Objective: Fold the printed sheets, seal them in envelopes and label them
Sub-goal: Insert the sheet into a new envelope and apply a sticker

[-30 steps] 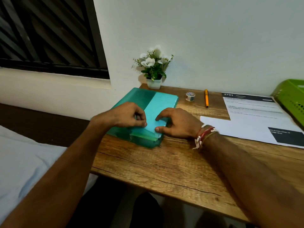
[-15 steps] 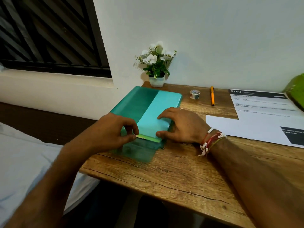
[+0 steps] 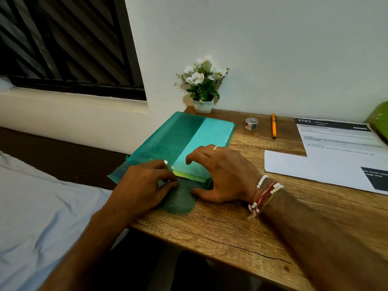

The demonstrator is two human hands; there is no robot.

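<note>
Pinching the envelope flap (image 3: 182,200), the left hand (image 3: 144,183) has drawn it open toward 6 o'clock, freeing the sheets (image 3: 210,139) under the relaxed right hand (image 3: 222,175).

Folder (image 3: 180,135) left on desk (image 3: 231,223), tape (image 3: 251,123), pen (image 3: 273,126), sheets (image 3: 336,158) rightward

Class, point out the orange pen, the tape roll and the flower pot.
orange pen (image 3: 273,126), head view, middle of barrel
tape roll (image 3: 251,123), head view, outer side wall
flower pot (image 3: 202,106), head view, white front face
</note>
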